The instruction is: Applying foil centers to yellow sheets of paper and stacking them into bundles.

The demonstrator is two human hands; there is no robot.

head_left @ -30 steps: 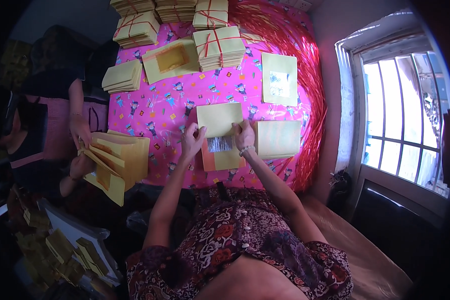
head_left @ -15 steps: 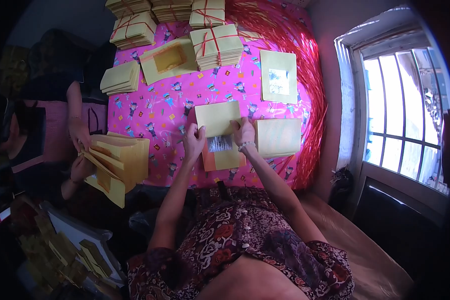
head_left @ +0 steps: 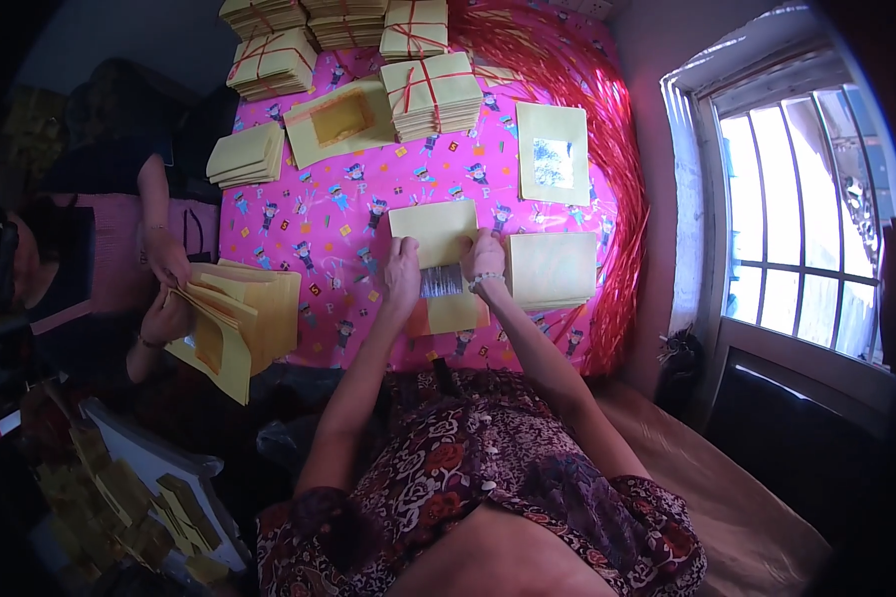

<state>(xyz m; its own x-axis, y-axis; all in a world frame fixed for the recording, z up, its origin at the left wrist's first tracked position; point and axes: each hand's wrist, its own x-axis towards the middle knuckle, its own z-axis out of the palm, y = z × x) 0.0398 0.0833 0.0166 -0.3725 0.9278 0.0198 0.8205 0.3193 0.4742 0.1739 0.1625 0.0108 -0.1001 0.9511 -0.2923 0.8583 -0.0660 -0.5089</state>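
In front of me on the pink table lies a yellow sheet of joss paper (head_left: 433,231) with a silver foil patch and an orange-tinted lower part. Its far part is turned over toward me and covers some of the foil. My left hand (head_left: 402,271), fingers curled, grips the left edge of this flap. My right hand (head_left: 482,261), wearing a beaded bracelet, is closed at the right edge. The fingertips of both hands are partly hidden. Just right of my right hand is a stack of yellow paper (head_left: 554,269).
A co-worker's hands (head_left: 169,284) hold a fanned bundle of yellow sheets (head_left: 254,318) at left. Tied bundles (head_left: 430,95) stand at the back, near a gold-patched sheet (head_left: 340,121). A silver-patched sheet (head_left: 553,154) lies far right, beside red plastic strands (head_left: 627,219).
My left hand has moved slightly right and inward along the flap, its fingers more curled. My right hand stays almost in place. The co-worker's hands have shifted a little on their bundle.
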